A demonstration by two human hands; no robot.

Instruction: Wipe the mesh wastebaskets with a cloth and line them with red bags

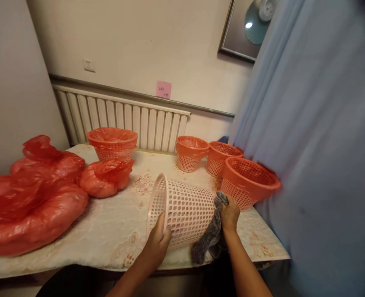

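A pale pink perforated wastebasket [190,208] lies tipped on its side above the table's front edge, its mouth facing left. My left hand [157,243] grips the basket's rim from below, thumb outside. At the basket's bottom end, my right hand [230,212] is closed on a dark grey cloth [211,235], which hangs down along the base. Just behind my right hand stands a wastebasket lined with a red bag [247,181]. Part of the cloth and the basket's base are hidden by each other.
Two more red-lined baskets, one small [190,154] and one beside it [221,159], stand at the back right. Another lined basket [112,144] stands back left. Several filled red plastic bags [36,214] cover the table's left side. A blue curtain [318,144] hangs right; a radiator [123,109] stands behind.
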